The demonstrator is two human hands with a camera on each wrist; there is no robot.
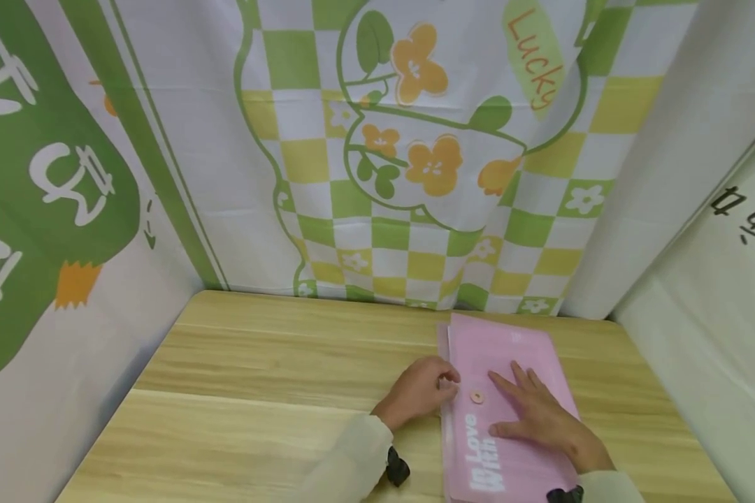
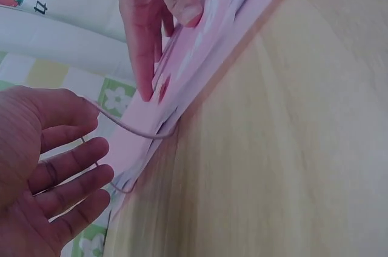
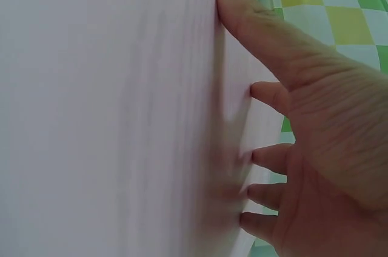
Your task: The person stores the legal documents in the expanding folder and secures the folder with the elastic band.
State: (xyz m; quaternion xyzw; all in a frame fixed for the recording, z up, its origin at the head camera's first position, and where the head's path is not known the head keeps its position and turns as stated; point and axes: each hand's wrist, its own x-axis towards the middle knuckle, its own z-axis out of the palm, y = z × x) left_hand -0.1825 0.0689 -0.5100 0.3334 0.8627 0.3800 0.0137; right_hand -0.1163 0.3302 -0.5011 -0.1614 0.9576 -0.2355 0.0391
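A pink expanding file folder [image 1: 509,342] with white lettering lies closed on the right part of the table. Near its left edge sits a small round button [image 1: 476,397]. My left hand [image 1: 421,388] is beside that edge, its fingers bent. In the left wrist view, a thin elastic cord [image 2: 130,130] loops from the folder's edge to this hand, held at the thumb and forefinger. My right hand [image 1: 535,416] presses on the folder's cover with fingers spread. The right wrist view shows its thumb [image 3: 260,20] and fingertips touching the folder.
The wooden table [image 1: 245,356] extends to the left of the folder. A green and yellow checked curtain [image 1: 352,230] hangs behind its back edge. White printed cloths hang at the left and right.
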